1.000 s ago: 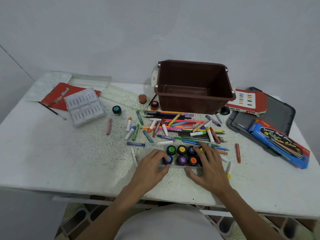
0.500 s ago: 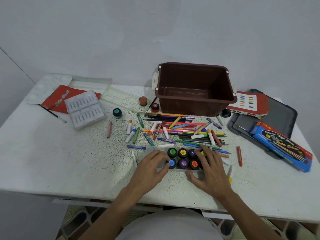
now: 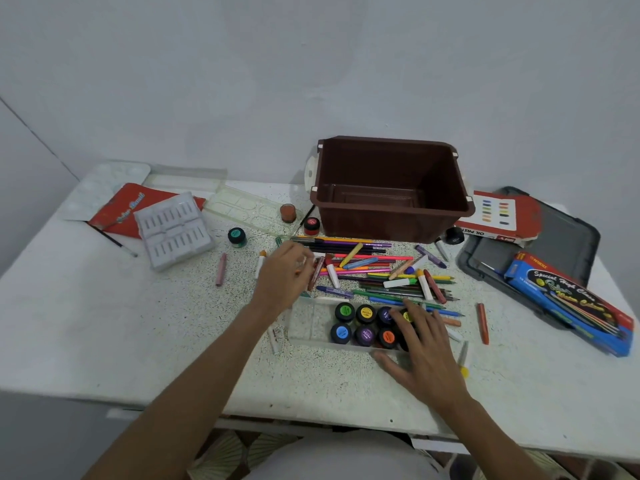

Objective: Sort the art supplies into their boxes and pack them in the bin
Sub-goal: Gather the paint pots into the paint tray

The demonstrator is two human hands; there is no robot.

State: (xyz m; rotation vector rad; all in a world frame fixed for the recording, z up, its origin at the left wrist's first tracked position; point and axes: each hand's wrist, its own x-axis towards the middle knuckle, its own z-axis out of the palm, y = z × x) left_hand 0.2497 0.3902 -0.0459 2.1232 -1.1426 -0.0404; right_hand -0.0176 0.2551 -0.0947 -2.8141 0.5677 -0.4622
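Clear tray of paint pots sits near the bench edge, steadied by the flat, spread right hand. Left hand hovers over loose crayons; blur hides whether its grip holds anything. Next, probably: fetch the stray green-lidded pot for an empty slot.

Grey wall bhd white speckled table, dim light.
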